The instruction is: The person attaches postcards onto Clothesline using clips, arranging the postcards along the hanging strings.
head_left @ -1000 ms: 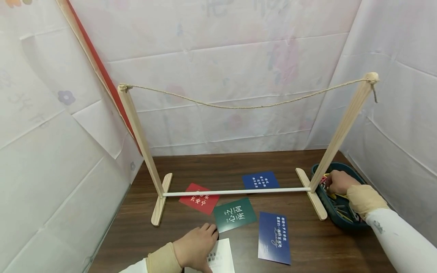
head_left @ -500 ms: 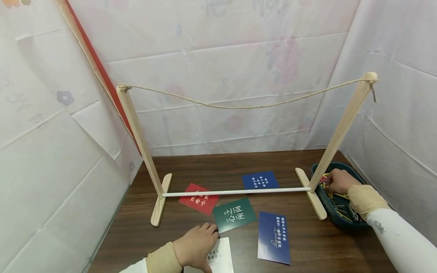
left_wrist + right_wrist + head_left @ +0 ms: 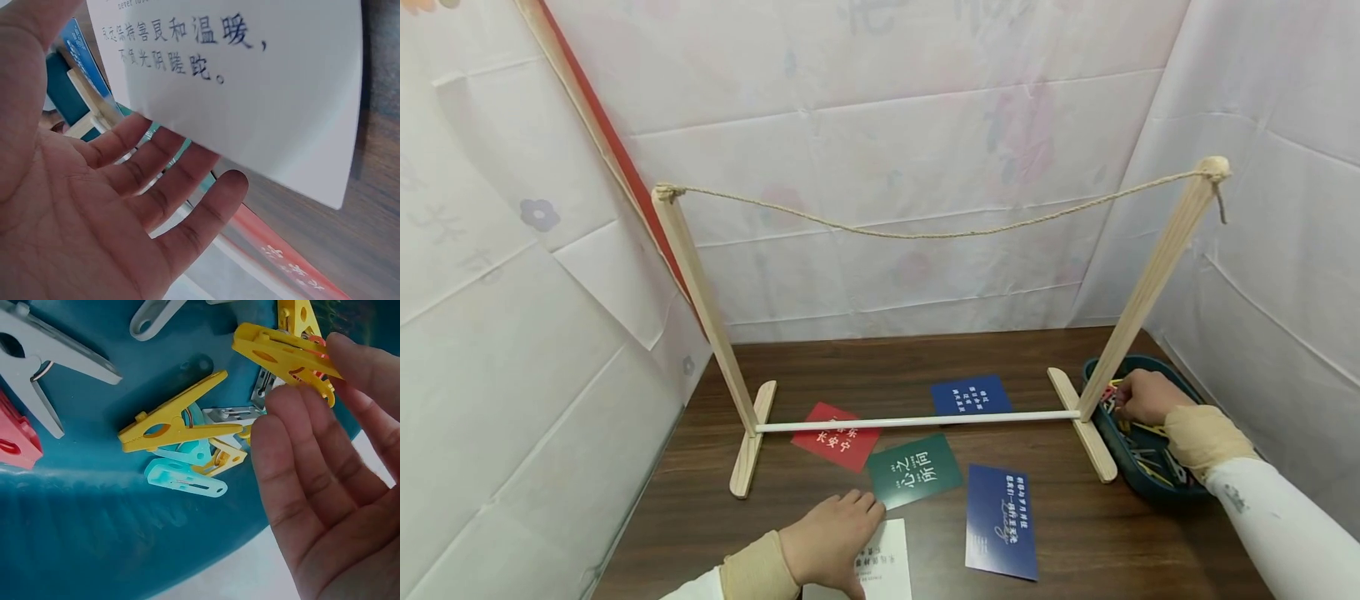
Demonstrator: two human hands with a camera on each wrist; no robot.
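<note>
My left hand (image 3: 835, 537) is at a white printed card (image 3: 269, 81) low in the head view. In the left wrist view, the tips of several fingers pass behind the card's edge while the thumb lies towards its near side. My right hand (image 3: 1150, 398) reaches into a dark teal basket (image 3: 1163, 500) at the right. Between its thumb and fingers it pinches a yellow clothespin (image 3: 275, 350). Below that, another yellow clothespin (image 3: 172, 415) lies with turquoise clothespins (image 3: 186, 478); grey (image 3: 56, 353) and pink ones (image 3: 19, 434) lie further left.
A wooden stand spans the table, with a white crossbar (image 3: 917, 422) and a sagging rope (image 3: 917, 236) between its posts. Around the bar lie a red card (image 3: 835, 442), a green card (image 3: 916, 471) and two blue cards (image 3: 1000, 521). The basket sits against the right post (image 3: 1153, 287).
The head view has shifted slightly. The left hand has edged a little over the white card; the right hand stays in the basket.
</note>
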